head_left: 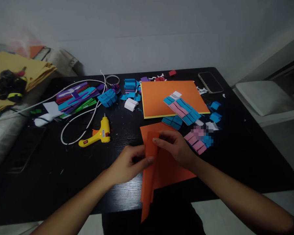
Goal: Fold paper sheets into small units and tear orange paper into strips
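Note:
Between my hands stands a folded strip of orange paper [149, 176], its lower end reaching past the table's front edge. My left hand [131, 164] pinches its left side, thumb in front and fingers behind. Near the top, my right hand [175, 145] grips the same folded paper between thumb and fingers. Under my right hand lies a flat orange sheet [171, 178]; whether it joins the folded strip I cannot tell. Just beyond my right hand are a pink and blue paper piece [195, 142] and a longer blue, pink and white one [182, 107].
A yellow glue gun [96, 135] lies left of my hands, with a white cable [87, 129] looping behind it. Stacked orange sheets [171, 94] sit at the back. Coloured paper strips [75, 98] are piled at back left; a phone [210, 82] lies at back right.

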The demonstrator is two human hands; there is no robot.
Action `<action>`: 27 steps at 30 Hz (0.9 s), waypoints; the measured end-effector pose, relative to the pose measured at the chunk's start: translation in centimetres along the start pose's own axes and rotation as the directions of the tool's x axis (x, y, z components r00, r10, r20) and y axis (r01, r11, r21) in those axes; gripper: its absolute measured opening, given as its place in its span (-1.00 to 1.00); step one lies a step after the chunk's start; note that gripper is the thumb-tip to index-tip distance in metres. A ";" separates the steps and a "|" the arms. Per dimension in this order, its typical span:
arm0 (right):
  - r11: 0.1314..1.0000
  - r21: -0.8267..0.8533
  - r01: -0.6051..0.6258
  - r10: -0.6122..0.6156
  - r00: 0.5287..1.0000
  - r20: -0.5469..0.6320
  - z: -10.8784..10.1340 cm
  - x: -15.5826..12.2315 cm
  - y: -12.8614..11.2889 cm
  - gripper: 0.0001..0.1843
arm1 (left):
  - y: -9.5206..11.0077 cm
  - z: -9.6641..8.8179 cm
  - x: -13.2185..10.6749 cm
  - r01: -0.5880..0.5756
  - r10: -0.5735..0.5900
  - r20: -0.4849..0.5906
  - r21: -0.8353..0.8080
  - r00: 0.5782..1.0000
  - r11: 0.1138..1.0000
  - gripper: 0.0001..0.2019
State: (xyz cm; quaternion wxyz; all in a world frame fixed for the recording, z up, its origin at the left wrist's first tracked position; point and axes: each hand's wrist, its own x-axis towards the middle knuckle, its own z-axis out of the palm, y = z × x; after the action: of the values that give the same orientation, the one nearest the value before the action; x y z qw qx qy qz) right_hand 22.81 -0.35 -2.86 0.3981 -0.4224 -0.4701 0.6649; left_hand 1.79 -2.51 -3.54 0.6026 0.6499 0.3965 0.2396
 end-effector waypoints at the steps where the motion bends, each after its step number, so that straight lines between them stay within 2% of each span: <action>1: 1.000 -0.020 0.004 -0.004 1.000 -0.007 0.1 -0.1 0.1 -0.73 | 0.0 0.0 0.0 -0.027 0.028 -0.071 0.017 0.997 1.000 -0.69; 4: 0.999 -0.032 0.000 0.000 1.000 0.019 0.3 -0.3 0.3 -0.75 | 0.2 0.1 0.1 -0.077 0.070 -0.230 -0.019 0.971 0.997 -0.75; 8: 0.999 -0.035 0.012 -0.010 0.998 0.057 0.6 -0.5 0.6 -0.77 | 0.4 0.4 0.3 -0.097 0.065 -0.328 -0.083 0.942 0.992 -0.81; 11: 1.000 -0.022 0.016 -0.015 0.998 0.055 0.6 -0.5 0.8 -0.77 | 0.6 0.6 0.4 -0.090 0.045 -0.319 -0.126 0.947 0.988 -0.83; 17: 1.000 0.009 0.002 -0.002 1.000 -0.025 0.4 -0.2 1.0 -0.74 | 0.9 0.5 0.6 -0.043 -0.018 -0.303 -0.193 0.953 0.980 -0.84; 27: 0.999 0.044 -0.012 0.015 0.998 -0.066 0.6 -0.2 0.9 -0.82 | 1.0 0.3 0.5 0.009 -0.065 -0.290 -0.190 0.955 0.982 -0.88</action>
State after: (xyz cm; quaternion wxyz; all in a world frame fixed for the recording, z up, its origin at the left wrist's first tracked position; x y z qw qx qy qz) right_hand 22.24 -0.94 -3.54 0.4181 -0.4384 -0.4394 0.6632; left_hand 2.60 -2.23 -2.66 0.5994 0.5402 0.4696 0.3584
